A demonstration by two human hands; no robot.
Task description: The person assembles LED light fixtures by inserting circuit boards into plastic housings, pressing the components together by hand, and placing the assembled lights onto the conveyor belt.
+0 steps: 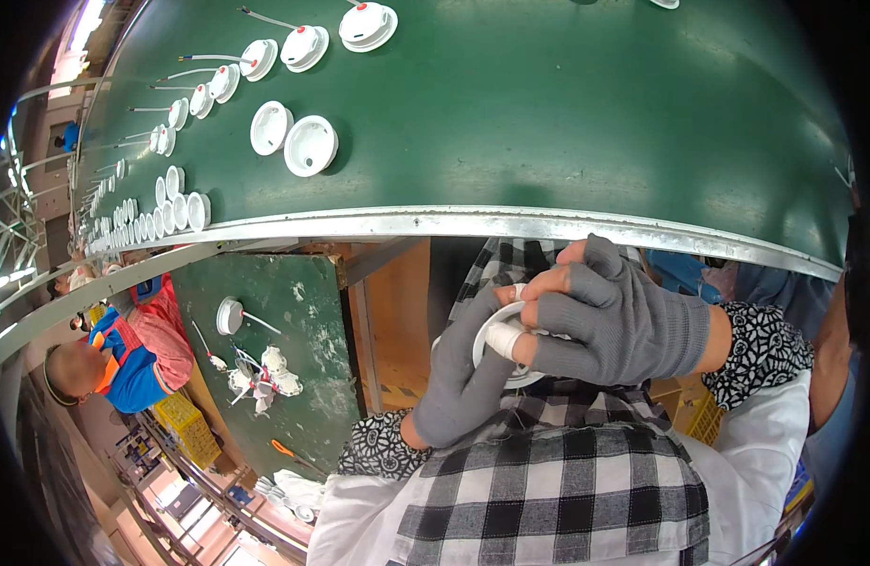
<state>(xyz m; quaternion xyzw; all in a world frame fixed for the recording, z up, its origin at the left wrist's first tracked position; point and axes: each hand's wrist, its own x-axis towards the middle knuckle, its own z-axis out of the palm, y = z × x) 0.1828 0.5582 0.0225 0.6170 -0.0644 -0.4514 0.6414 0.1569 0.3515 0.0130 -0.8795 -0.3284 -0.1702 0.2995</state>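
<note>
Close to my checked apron, my two hands in grey fingerless gloves are together over a white round lamp housing (522, 379). My left hand (463, 373) is closed around its left side. From above, my right hand (595, 321) bends its fingers over the housing's opening and grips there. White tape wraps some of the fingertips. Most of the housing is covered by the fingers, and whatever they pinch inside it is hidden.
Ahead, a green conveyor belt (548, 123) with a metal edge rail (435, 222) carries two open white cups (311, 146) and a row of wired white housings (305, 48). On a green side table (303, 377) lie wired parts (262, 377) and an orange-handled screwdriver (298, 455). A co-worker (138, 349) sits at left.
</note>
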